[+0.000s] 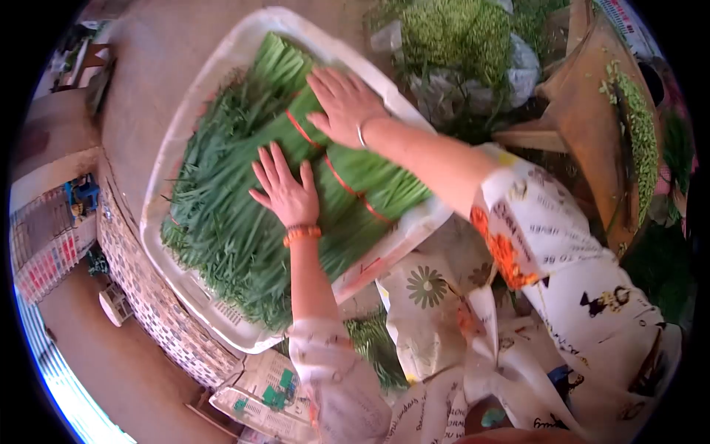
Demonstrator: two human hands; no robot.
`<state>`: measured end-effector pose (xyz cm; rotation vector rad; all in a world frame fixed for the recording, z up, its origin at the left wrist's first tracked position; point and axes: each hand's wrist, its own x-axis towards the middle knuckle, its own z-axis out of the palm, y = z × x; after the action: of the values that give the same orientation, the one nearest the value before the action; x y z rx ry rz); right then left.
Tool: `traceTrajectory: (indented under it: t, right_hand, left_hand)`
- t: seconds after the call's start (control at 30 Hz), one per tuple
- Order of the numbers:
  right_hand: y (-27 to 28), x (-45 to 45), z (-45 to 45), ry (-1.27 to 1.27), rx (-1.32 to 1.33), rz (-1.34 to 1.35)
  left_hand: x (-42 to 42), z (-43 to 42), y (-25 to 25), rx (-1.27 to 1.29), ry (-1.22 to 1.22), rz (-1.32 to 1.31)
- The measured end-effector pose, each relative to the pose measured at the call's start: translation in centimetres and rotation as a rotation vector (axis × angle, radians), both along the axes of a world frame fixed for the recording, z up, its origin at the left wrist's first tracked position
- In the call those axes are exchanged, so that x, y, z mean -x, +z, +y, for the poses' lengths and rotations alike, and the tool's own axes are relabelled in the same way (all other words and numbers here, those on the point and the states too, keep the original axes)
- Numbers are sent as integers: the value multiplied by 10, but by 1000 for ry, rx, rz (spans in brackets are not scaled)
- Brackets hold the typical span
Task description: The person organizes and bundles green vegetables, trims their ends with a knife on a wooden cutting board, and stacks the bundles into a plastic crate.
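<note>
Bundles of long green garlic chives (222, 192), tied with red bands (336, 174), fill a white plastic crate (159, 185). My left hand (285, 189), with an orange bracelet at the wrist, lies flat on the leaves near the middle, fingers spread. Farther up, my right hand (344, 103) rests palm down on a banded bundle, its fingers stretched out and a thin bangle on the wrist. Neither hand grips anything. The pale cut ends show at the top and right side of the crate.
A heap of small green buds (455, 37) lies on a plastic bag (518, 74) beyond the crate. To the right stands a brown board (592, 140) with scattered green bits. A printed carton (262, 392) sits near my left sleeve, and a patterned low wall (148, 274) runs along the left.
</note>
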<state>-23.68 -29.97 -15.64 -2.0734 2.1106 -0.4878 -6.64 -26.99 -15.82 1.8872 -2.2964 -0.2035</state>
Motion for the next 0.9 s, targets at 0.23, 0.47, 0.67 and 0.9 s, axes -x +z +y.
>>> traceTrajectory:
  t: [0.23, 0.47, 0.67, 0.9]
  right_hand:
    - [24, 3, -13, 85, -326, -21]
    - [22, -8, 43, 79, -158, 22]
    - [-3, -4, 43, 106, -101, 29]
    - [92, 46, 103, 306, -300, -525]
  left_hand:
    - [-2, -7, -5, 25, 16, -14]
    - [-1, -3, -7, 49, 27, 19]
    - [4, -6, -9, 124, 45, -33]
    - [0, -7, -10, 72, 38, 1]
